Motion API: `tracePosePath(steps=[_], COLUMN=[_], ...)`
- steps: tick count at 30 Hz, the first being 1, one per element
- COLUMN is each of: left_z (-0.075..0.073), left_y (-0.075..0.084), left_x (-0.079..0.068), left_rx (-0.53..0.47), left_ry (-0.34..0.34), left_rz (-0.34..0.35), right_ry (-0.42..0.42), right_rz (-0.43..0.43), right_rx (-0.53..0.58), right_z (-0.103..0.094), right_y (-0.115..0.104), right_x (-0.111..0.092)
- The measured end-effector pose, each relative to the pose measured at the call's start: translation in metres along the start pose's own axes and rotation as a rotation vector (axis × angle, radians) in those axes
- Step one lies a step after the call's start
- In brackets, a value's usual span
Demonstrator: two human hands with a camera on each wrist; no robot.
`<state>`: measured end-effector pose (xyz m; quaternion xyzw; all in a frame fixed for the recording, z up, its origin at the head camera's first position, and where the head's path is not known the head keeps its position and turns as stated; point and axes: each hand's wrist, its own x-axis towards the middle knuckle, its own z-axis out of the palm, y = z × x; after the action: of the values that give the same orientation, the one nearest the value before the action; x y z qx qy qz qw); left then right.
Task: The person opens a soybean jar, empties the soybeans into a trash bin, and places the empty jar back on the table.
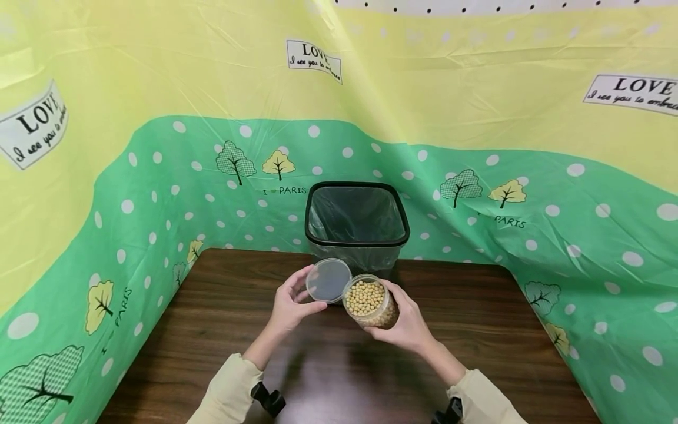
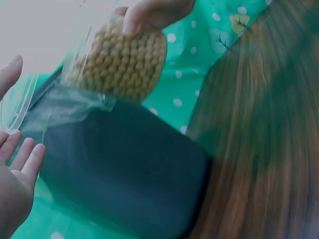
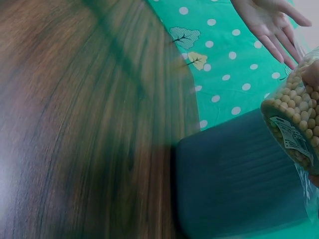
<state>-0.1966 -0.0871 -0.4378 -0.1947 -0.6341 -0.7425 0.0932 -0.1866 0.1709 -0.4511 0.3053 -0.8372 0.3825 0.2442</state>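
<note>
My left hand pinches a round clear lid by its edge, thumb at the bottom and fingers behind. In my right hand is a clear plastic jar, gripped around its side and tilted toward the lid. Yellow soybeans fill it close to its open mouth. Lid and jar rim meet or overlap in the head view, in front of a dark bin. A printed label shows on the jar's base in the right wrist view.
The bin, lined with a clear plastic bag, stands at the far edge of a dark wooden table. A green and yellow printed curtain hangs behind and along both sides. Both wrists wear black camera straps.
</note>
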Motion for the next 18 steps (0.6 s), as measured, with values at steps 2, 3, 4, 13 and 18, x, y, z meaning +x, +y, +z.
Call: tracePosePath(steps=[2,3,4,13,18], left_z=[-0.008,-0.012,-0.016,-0.056,-0.074], left_y=[-0.002,-0.004,-0.005,-0.023,-0.038], left_x=[-0.002,-0.003,-0.005,-0.031,-0.046], left_rx=[0.026,0.039,0.053,0.198,0.262], left_ry=[0.021,0.031,0.040,0.072,0.104], left_rz=[-0.011,-0.020,-0.030,-0.169,-0.258], right_ry=[0.004,0.005,0.006,0.021,0.029], right_rz=[0.010,0.018,0.025,0.061,0.080], right_rx=[-0.012,-0.020,-0.024,-0.044,-0.044], right_z=[-0.002,-0.003,-0.004,-0.011,-0.015], right_y=[0.001,0.001,0.002,0.007,0.009], right_x=[-0.001,-0.002,-0.003,-0.011,-0.013])
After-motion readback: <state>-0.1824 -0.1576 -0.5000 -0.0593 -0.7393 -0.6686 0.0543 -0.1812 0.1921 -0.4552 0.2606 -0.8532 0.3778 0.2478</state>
